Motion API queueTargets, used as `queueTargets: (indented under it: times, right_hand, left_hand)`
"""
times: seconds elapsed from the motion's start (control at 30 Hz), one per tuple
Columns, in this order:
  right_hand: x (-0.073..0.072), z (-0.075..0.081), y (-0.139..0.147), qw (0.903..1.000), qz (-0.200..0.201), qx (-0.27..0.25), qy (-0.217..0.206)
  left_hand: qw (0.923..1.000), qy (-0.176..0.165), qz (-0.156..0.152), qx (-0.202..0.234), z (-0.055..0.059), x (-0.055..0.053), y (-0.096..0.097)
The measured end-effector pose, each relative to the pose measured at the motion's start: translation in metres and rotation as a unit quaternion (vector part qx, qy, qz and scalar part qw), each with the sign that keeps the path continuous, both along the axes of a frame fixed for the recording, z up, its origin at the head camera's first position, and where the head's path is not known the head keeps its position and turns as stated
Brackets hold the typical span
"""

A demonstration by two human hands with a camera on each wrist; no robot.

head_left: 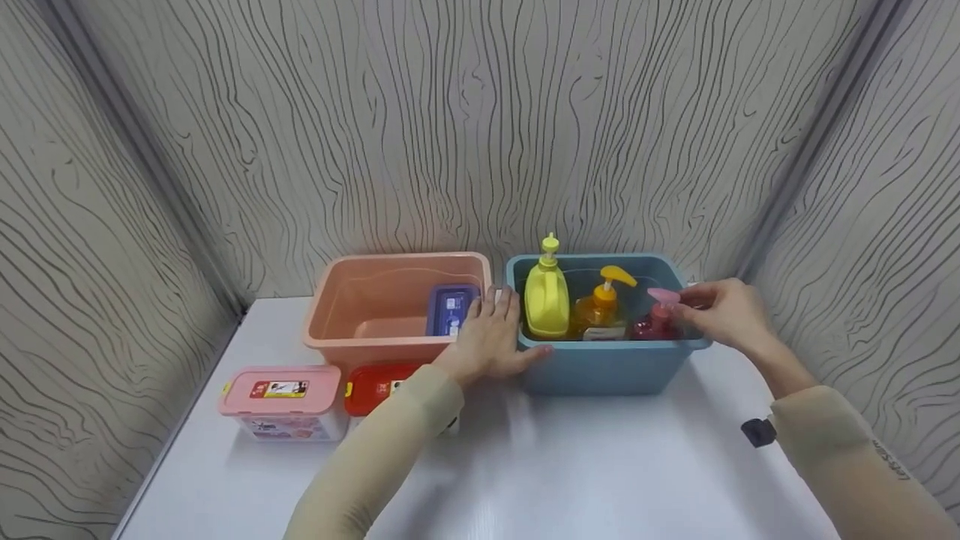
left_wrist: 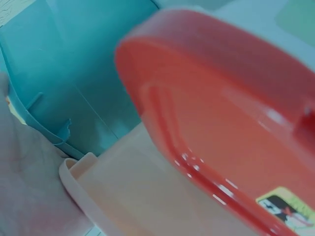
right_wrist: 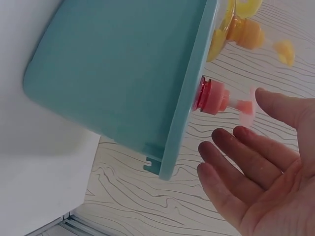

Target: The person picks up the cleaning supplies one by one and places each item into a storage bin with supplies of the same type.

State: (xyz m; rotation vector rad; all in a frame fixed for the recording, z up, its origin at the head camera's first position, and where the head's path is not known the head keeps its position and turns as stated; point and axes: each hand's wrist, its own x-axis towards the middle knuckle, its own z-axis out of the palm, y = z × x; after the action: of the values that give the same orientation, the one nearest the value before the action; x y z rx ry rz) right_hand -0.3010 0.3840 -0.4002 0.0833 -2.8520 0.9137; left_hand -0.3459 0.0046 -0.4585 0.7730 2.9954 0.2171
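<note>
My left hand (head_left: 491,341), fingers straight, rests across the neighbouring rims of a peach bin (head_left: 330,341) and a blue bin (head_left: 604,369). At the blue bin's right end, my right hand (head_left: 724,311) is beside the pink pump head of a red pump bottle (head_left: 657,324). In the right wrist view its thumb tip is right at the pump head and the other fingers (right_wrist: 246,164) are spread loosely below. A yellow jug with a pump (head_left: 547,300) and an orange pump bottle (head_left: 600,311) stand left of the red one, inside the blue bin.
A blue-lidded box (head_left: 453,309) sits in the peach bin's right end. In front of that bin stand a pink-lidded box (head_left: 281,397) and a red-lidded box (head_left: 367,386), partly hidden by my left sleeve. Patterned walls (head_left: 465,150) enclose the white table (head_left: 570,465).
</note>
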Motion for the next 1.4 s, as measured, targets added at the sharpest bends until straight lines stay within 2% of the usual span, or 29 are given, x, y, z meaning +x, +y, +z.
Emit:
queueTargets:
  times: [0.2, 0.4, 0.63, 1.0, 1.17, 1.4]
  right_hand:
    - [0.007, 0.007, -0.003, 0.9996, -0.001, 0.015, 0.022]
    - [0.010, 0.013, -0.002, 0.9995, 0.003, 0.008, 0.029]
    - [0.014, 0.020, -0.004, 0.9989, -0.001, 0.016, 0.044]
    - [0.023, 0.031, -0.020, 0.9984, 0.018, 0.028, 0.046]
    - [0.026, 0.034, -0.030, 0.9987, 0.033, 0.016, 0.035]
    - [0.032, 0.037, -0.048, 0.9977, 0.061, 0.011, 0.029]
  left_hand:
    - [0.9992, -0.033, 0.009, 0.019, 0.007, 0.000, 0.002]
    - [0.9977, -0.057, 0.012, 0.035, 0.019, 0.000, 0.002]
    - [0.9992, -0.030, -0.002, 0.027, 0.034, 0.002, -0.004]
    - [0.9988, -0.021, -0.006, 0.043, 0.061, 0.008, -0.023]
    - [0.9987, -0.016, -0.011, 0.048, 0.067, 0.013, -0.031]
    - [0.9986, -0.002, -0.018, 0.049, 0.070, 0.017, -0.043]
